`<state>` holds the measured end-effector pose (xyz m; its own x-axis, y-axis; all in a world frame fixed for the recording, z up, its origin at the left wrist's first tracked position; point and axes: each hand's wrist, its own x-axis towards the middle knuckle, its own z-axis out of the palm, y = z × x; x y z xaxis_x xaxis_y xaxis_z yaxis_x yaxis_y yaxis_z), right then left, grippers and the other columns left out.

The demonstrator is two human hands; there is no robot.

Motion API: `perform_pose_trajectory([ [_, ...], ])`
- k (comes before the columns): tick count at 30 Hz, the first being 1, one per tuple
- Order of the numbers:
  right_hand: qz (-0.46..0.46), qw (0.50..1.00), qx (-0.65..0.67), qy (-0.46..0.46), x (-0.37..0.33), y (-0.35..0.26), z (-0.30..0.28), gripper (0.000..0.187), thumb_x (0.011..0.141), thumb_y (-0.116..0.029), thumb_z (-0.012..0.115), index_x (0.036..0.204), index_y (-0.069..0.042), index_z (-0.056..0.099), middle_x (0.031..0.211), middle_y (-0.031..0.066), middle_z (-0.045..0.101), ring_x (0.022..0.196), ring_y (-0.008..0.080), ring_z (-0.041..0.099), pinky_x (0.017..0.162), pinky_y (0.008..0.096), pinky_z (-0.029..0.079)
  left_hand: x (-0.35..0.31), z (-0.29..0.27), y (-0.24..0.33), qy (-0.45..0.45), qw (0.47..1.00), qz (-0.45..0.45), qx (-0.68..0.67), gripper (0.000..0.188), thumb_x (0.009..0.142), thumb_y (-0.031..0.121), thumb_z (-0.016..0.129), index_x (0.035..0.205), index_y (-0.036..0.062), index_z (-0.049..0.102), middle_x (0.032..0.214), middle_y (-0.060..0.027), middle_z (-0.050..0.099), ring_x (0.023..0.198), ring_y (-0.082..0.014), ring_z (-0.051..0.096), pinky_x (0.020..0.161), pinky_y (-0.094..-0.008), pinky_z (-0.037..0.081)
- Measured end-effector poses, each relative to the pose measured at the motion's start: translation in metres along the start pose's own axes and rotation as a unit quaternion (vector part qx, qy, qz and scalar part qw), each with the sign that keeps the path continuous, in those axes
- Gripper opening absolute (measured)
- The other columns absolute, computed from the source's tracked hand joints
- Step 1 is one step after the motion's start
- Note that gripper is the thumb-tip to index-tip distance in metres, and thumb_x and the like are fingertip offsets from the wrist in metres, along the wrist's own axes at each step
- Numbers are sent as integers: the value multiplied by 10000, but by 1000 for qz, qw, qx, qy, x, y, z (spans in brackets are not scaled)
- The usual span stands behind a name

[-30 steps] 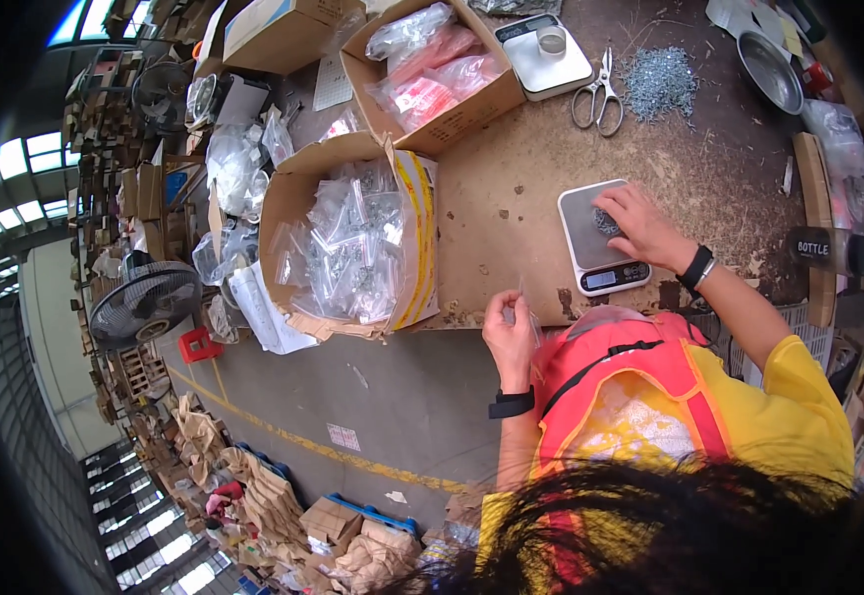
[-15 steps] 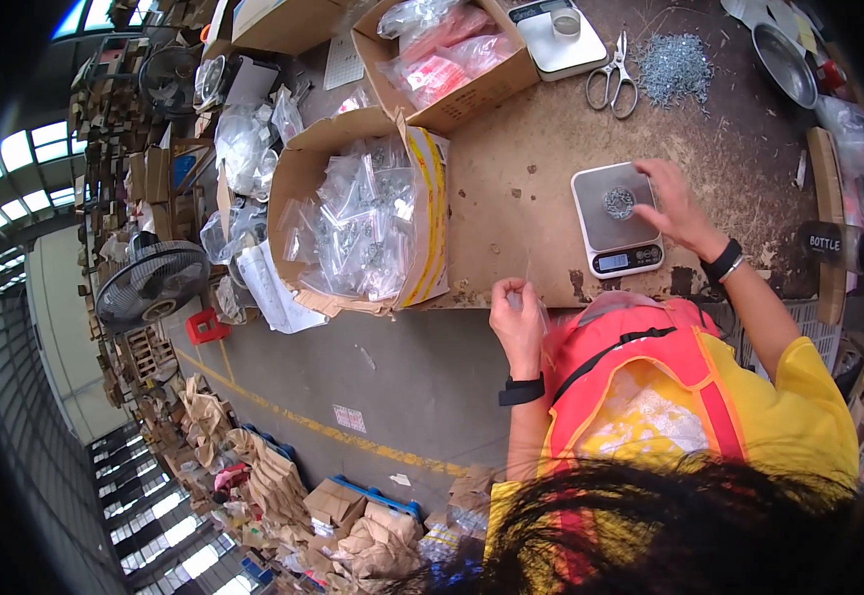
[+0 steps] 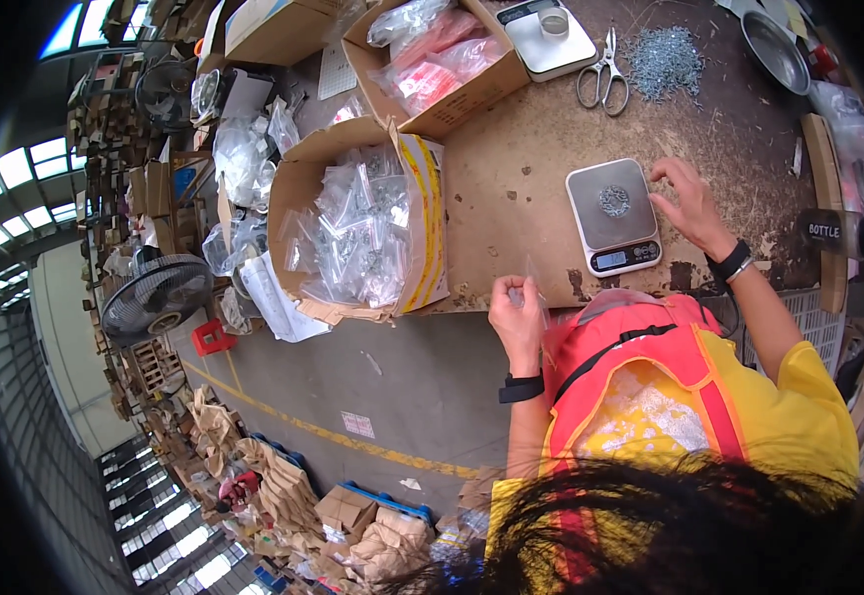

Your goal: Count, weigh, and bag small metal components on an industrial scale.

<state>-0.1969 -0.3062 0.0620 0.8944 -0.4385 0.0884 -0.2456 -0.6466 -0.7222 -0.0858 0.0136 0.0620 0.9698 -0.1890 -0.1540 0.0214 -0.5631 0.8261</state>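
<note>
A small grey digital scale (image 3: 612,216) stands on the brown worktable (image 3: 521,159) with a little heap of metal parts (image 3: 613,200) on its platform. My right hand (image 3: 690,206) rests just right of the scale, fingers spread, empty, with its fingertips near the platform's upper right corner. My left hand (image 3: 517,315) is at the table's near edge, left of the scale, pinching a small clear plastic bag (image 3: 533,286). Both wrists carry dark bands.
An open cardboard box (image 3: 422,228) full of clear bags sits left of the scale. Farther back are a box of pink packets (image 3: 442,59), a second scale (image 3: 551,38), scissors (image 3: 602,71), a pile of small screws (image 3: 662,58) and a metal bowl (image 3: 774,40). A fan (image 3: 154,297) stands on the floor.
My right hand has slid off the scale's platform to its right side. My left hand stays at the table edge with the bag. The view has shifted slightly.
</note>
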Motion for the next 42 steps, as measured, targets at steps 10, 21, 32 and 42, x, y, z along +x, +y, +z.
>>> perform_pose_trajectory([
  [10,-114,988,-106,-13,24,-30,33,187,743,-56,776,863,-40,634,1174,113,603,1177,320,534,995,431,441,-1,2,5,-10,1000,5,6,160,912,140,722,910,0,645,762,-86,681,700,-135,631,691,-301,529],
  [21,-155,975,-155,-47,33,-23,58,180,731,-94,785,862,-41,674,1154,94,607,1181,294,523,996,419,427,-1,-1,8,-14,1000,-13,-16,133,911,110,717,889,12,631,702,-86,661,634,-154,652,623,-304,525],
  [32,-175,977,-118,-34,34,-4,62,113,768,-64,725,841,-42,642,1100,89,627,1112,286,554,953,417,451,2,-1,20,-36,998,-48,-12,164,912,153,721,918,3,654,752,-85,686,694,-150,647,688,-305,531],
  [42,-187,974,-114,-60,34,-8,59,132,760,-62,723,837,-36,618,1127,93,621,1126,292,544,957,425,448,2,1,14,-22,1000,8,-4,122,924,103,706,906,6,634,690,-74,657,619,-134,654,589,-293,521],
])
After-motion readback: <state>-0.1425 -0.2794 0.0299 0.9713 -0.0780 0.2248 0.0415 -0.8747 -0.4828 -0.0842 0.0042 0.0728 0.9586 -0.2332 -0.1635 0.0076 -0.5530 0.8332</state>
